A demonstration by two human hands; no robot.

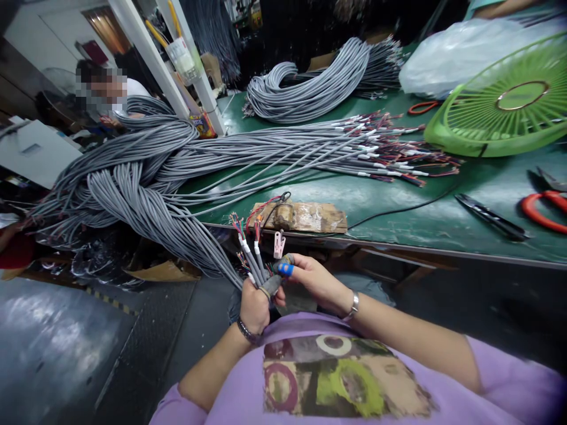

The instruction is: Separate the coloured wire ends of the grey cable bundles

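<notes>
My left hand [256, 308] is closed round several grey cables [251, 258] in front of my body. Their white-banded ends point up, with thin coloured wires [236, 223] fanning out of them. Close beside it, my right hand [306, 275] has its fingers pinched together by the cable ends, blue tape and a grey cover on its fingers. What sits in that pinch is too small to make out. Just above my right fingertips is a pale pink clip-like piece [279, 244], at the edge of a wooden block [316, 217] with red and black leads.
A long pile of grey cables [248, 147] covers the green table [390, 221] and hangs off its left side. To the right are a green fan [509, 97], black tweezers-like pliers [491, 217] and red-handled cutters [547, 206]. A co-worker [133, 88] is at the far left.
</notes>
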